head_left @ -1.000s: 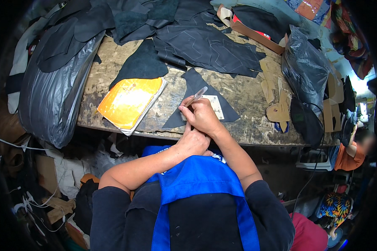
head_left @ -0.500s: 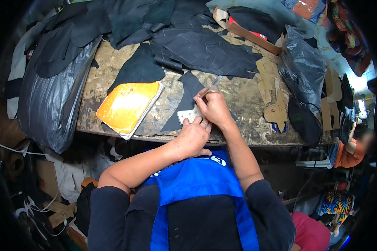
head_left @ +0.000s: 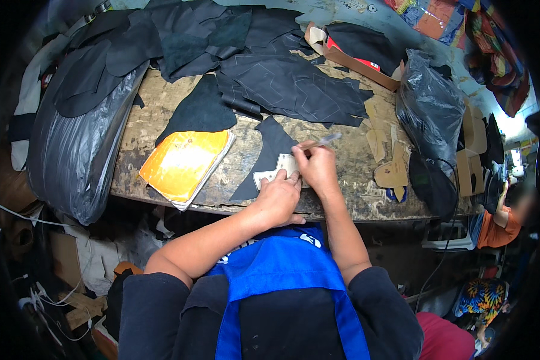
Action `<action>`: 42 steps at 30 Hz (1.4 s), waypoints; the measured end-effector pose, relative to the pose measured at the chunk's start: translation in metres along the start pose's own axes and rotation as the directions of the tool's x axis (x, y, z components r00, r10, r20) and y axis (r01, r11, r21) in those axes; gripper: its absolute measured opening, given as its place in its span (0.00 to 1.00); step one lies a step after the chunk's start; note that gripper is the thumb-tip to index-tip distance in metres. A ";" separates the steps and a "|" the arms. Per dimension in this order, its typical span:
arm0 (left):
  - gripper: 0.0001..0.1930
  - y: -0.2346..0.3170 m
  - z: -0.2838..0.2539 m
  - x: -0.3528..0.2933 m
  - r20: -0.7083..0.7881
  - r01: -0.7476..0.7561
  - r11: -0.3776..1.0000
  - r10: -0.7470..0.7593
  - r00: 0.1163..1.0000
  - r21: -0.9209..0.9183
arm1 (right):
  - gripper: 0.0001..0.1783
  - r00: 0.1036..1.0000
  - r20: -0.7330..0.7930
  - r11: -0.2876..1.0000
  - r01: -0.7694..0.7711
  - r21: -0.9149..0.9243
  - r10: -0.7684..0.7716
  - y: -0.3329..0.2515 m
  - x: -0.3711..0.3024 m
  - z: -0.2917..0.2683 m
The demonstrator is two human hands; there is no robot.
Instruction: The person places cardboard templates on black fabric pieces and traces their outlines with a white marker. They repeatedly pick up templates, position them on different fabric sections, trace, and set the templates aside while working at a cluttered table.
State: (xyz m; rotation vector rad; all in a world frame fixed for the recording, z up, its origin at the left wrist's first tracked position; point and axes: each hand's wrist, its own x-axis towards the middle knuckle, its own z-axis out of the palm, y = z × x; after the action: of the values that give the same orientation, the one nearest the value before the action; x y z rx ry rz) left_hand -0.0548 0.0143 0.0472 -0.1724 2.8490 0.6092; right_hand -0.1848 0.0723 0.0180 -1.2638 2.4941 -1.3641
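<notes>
My right hand (head_left: 318, 170) grips a pale pen (head_left: 321, 141) whose tip rests on a small light card template (head_left: 280, 168). The template lies on a black leather piece (head_left: 267, 150) spread over the worn wooden workbench (head_left: 162, 96). My left hand (head_left: 278, 198) presses its fingers flat on the template's near edge and holds nothing. Both forearms come up from the lower edge, over a blue apron.
An orange notebook (head_left: 183, 162) lies left of the leather piece. Black leather sheets (head_left: 294, 78) pile at the back, a cardboard box (head_left: 360, 42) behind them. Black plastic bags (head_left: 429, 102) and cardboard patterns (head_left: 393, 171) sit right. Another person (head_left: 498, 219) is at far right.
My right hand moved the pen from upright near the template to lying flatter, pointing right. My left hand came up from the bench edge onto the template.
</notes>
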 end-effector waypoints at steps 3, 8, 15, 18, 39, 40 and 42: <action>0.45 -0.001 -0.003 0.003 0.003 -0.001 1.000 0.001 1.000 -0.029 | 0.09 0.977 -0.049 0.977 -0.207 0.060 0.210 0.015 -0.003 -0.006; 0.40 -0.010 -0.010 0.014 0.094 -0.015 0.997 0.023 0.995 -0.081 | 0.09 0.983 -0.058 0.980 -0.165 0.115 0.172 0.032 -0.006 -0.002; 0.34 -0.029 -0.009 0.027 0.057 -0.183 0.976 0.191 0.980 -0.121 | 0.08 0.992 -0.032 0.989 -0.117 0.085 0.120 0.030 -0.021 -0.013; 0.27 -0.033 -0.011 0.030 0.082 -0.200 0.970 0.213 0.974 -0.140 | 0.08 0.992 -0.016 0.992 -0.123 0.025 0.123 0.023 -0.040 -0.025; 0.29 -0.077 -0.022 0.061 0.394 0.206 0.734 0.091 0.915 -0.648 | 0.05 0.853 0.200 0.848 0.397 0.350 -0.482 -0.061 -0.064 0.037; 0.28 -0.076 -0.020 0.058 0.253 0.064 0.765 0.132 0.958 -0.641 | 0.06 0.841 0.230 0.799 0.329 0.503 -0.490 -0.065 -0.065 0.038; 0.27 -0.068 -0.010 0.041 -0.015 -0.176 0.823 0.200 0.980 -0.540 | 0.03 0.845 0.317 0.759 0.148 0.633 -0.430 -0.058 -0.074 0.018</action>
State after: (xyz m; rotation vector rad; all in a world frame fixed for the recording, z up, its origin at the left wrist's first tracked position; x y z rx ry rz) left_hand -0.0856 -0.0540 0.0195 0.0370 2.5903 1.4352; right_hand -0.0913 0.0924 0.0233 -1.6104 1.4307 -1.5113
